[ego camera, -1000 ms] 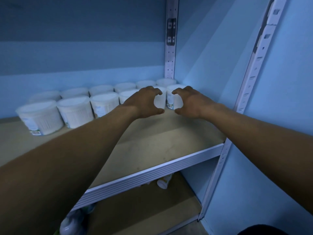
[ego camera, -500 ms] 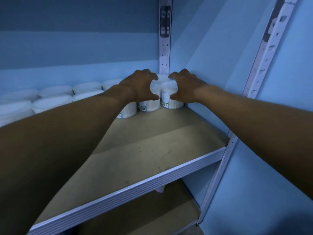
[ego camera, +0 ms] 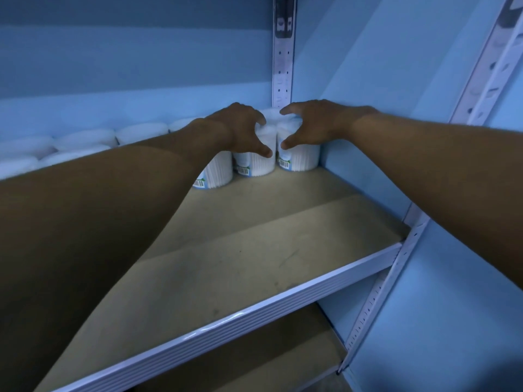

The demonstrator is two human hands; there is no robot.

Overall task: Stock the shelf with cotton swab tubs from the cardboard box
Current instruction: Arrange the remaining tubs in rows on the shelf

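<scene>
Stock on hand: white round plastic cotton swab tubs in two rows along the back of the tan fibreboard shelf (ego camera: 254, 250), which has a ribbed white metal front rail (ego camera: 254, 321). Rightmost front-row tub (ego camera: 300, 158) stands upright in the back right corner, against the pale blue side wall (ego camera: 396, 80), barcode label facing out. Second tub (ego camera: 254, 165) stands touching it on the left; third tub (ego camera: 218, 174) sits beside that, partly hidden by the forearm. Further tubs (ego camera: 85, 140) run leftward, blurred. Left hand (ego camera: 240, 131): fingers curled over the second tub's lid, thumb down its front. Right hand (ego camera: 317, 123): fingers arched over the corner tub's top, thumb pressed on its front. Perforated white metal upright (ego camera: 283, 66) behind. Lower shelf (ego camera: 254, 363) below.
</scene>
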